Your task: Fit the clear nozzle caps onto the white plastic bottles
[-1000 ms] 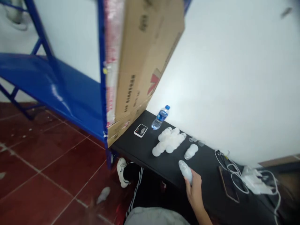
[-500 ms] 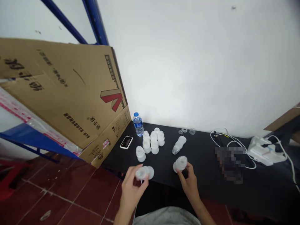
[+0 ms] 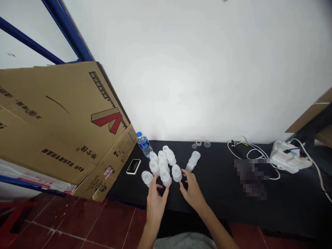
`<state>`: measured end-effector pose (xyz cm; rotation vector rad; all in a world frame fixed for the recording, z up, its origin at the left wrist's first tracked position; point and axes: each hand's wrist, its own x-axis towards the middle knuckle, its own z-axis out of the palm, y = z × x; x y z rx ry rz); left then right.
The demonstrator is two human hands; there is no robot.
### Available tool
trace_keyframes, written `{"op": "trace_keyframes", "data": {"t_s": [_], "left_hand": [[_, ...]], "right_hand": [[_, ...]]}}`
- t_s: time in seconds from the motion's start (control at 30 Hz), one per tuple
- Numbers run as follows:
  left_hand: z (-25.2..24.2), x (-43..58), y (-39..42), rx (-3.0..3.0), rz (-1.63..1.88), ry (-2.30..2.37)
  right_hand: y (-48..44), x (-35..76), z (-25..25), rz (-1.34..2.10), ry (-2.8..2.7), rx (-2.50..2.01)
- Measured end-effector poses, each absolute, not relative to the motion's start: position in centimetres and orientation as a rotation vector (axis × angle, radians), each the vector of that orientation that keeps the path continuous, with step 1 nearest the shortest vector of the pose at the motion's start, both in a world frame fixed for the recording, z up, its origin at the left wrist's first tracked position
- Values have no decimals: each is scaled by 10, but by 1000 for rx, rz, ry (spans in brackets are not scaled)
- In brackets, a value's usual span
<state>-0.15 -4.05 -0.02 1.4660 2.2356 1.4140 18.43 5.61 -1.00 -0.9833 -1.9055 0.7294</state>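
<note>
At the front of the cluster, my left hand (image 3: 157, 197) has its fingers around a small white plastic bottle (image 3: 165, 177), which stands upright on the black table. Just to the right, the thumb and index finger of my right hand (image 3: 191, 189) are at the right side of another such white bottle (image 3: 176, 173), also upright. Several similar bottles (image 3: 163, 159) stand close together behind, and one more bottle (image 3: 147, 178) is left of my left hand. A longer translucent bottle with a clear tip (image 3: 194, 159) lies behind my right hand.
A phone (image 3: 133, 166) and a blue-capped water bottle (image 3: 144, 145) are at the left, beside a large cardboard sheet (image 3: 64, 128). Small clear rings and caps (image 3: 206, 143) lie near the wall. White cables (image 3: 255, 150) and a white power strip (image 3: 287, 157) occupy the right of the black table (image 3: 220, 180).
Both hands have brought their white bottles forward to the group, the right hand moving left as well. The two bottles now stand upright beside the others. The view has shifted slightly.
</note>
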Motion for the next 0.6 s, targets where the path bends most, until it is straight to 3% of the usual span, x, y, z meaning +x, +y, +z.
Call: {"op": "trace_keyframes", "data": {"t_s": [0.2, 0.37, 0.47, 0.6], "left_hand": [[-16, -34, -76, 1372, 1680, 2482], [-19, -73, -71, 1276, 1418, 2364], [-21, -81, -64, 1291, 1307, 2352], [-27, -72, -55, 1307, 1295, 2361]], "right_hand": [[103, 229, 1, 218, -2262, -1055], [165, 228, 13, -38, -2569, -1016], [183, 229, 23, 151, -2489, -1010], [185, 234, 25, 669, -2102, -1077]]}}
